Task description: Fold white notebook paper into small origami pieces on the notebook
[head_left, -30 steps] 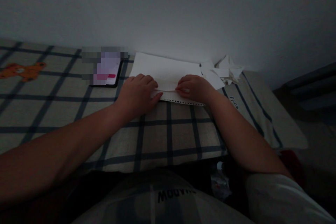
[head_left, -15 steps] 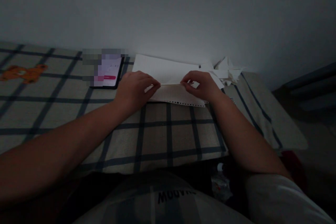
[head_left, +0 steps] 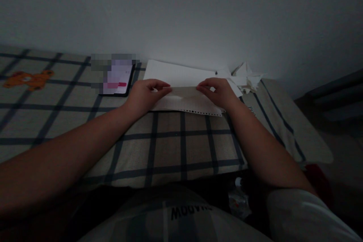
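A strip of paper (head_left: 184, 93) stands raised between my two hands, its face toward me in shade. My left hand (head_left: 147, 93) pinches its left end between thumb and fingers. At the opposite end my right hand (head_left: 217, 90) has the same kind of pinch. Beneath and behind it lie white sheets (head_left: 167, 72), and a row of punched holes runs along the near edge of the paper below my hands. Whether the strip is separate or part of a folded sheet, I cannot tell.
A phone (head_left: 120, 79) with a lit screen lies left of the paper. Crumpled or folded paper (head_left: 248, 77) sits to the right. A checked cloth (head_left: 170, 147) covers the surface, with an orange bear figure (head_left: 30, 79) far left. A plastic bottle (head_left: 239, 198) is below the front edge.
The paper between my fingers has tilted up, from a thin edge to a broader shaded face. Both hands have shifted only slightly, and the left fingers have lifted a little.
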`<state>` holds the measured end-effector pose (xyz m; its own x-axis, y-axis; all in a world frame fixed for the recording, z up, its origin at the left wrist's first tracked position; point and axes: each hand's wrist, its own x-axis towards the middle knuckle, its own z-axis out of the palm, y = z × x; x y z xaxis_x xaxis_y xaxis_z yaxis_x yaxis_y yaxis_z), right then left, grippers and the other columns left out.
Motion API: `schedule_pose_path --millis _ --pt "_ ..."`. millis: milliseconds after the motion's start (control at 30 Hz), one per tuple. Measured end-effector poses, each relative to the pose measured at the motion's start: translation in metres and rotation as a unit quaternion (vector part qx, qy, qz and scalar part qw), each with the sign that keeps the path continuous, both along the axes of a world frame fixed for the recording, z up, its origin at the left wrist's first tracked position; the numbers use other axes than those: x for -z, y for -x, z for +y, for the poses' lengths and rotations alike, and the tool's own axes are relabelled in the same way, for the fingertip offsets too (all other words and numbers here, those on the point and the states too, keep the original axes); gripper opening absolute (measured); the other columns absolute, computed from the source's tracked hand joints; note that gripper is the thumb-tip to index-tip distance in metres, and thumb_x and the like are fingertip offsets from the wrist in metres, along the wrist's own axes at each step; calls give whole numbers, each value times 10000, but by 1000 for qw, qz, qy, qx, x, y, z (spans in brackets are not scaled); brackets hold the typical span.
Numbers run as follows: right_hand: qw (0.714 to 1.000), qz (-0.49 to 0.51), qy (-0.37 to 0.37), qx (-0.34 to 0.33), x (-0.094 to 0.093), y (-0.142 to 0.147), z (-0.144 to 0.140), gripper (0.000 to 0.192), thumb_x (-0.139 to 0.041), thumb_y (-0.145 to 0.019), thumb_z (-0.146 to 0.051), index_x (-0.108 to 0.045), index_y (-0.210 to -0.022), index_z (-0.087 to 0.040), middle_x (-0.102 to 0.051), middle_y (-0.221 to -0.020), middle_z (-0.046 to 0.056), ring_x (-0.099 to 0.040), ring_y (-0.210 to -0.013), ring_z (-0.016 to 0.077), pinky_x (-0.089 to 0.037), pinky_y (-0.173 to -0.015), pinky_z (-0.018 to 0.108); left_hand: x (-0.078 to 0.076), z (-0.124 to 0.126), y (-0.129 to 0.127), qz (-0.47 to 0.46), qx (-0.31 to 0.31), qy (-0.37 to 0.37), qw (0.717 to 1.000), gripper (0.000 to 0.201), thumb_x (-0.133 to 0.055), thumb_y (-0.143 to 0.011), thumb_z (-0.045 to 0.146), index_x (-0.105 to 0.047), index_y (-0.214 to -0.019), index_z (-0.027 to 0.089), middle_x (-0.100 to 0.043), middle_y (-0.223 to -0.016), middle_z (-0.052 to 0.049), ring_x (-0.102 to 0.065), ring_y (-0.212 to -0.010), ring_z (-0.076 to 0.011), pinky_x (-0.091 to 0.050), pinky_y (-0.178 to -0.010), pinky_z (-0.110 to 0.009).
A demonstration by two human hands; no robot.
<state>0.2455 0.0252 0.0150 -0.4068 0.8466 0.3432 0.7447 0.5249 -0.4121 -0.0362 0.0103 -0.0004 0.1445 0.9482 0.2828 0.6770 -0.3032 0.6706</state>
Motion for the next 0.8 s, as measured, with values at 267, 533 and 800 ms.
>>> schedule_pose_path --millis 267,533,800 --pt "1000 19 14 14 3 -3 3 288 -602 -994 -417 -804 -972 -213 -794 -948 80 -686 -856 208 -509 -785 367 -2 0 1 28 0 3 1000 402 -609 -961 549 -813 -1092 229 -800 -896 -61 -658 -754 -182 -504 -668 -308" --pt "996 69 -51 -39 7 -4 4 233 -658 -960 -403 -790 -896 -222 -774 -854 45 -654 -754 179 -512 -729 344 3 1 3 -3 0 -64 998 205 -677 -926 411 -794 -961 247 -795 -965 -32 -693 -859 -189 -534 -770 -320" --pt "990 4 -66 -123 5 1 1 178 -613 -960 -306 -771 -918 -235 -758 -948 56 -657 -890 202 -517 -812 356 -1 -6 2 148 130 -190 962 274 -561 -983 371 -746 -1127 230 -746 -1200 -75 -657 -1163 -263 -468 -1042 -453"
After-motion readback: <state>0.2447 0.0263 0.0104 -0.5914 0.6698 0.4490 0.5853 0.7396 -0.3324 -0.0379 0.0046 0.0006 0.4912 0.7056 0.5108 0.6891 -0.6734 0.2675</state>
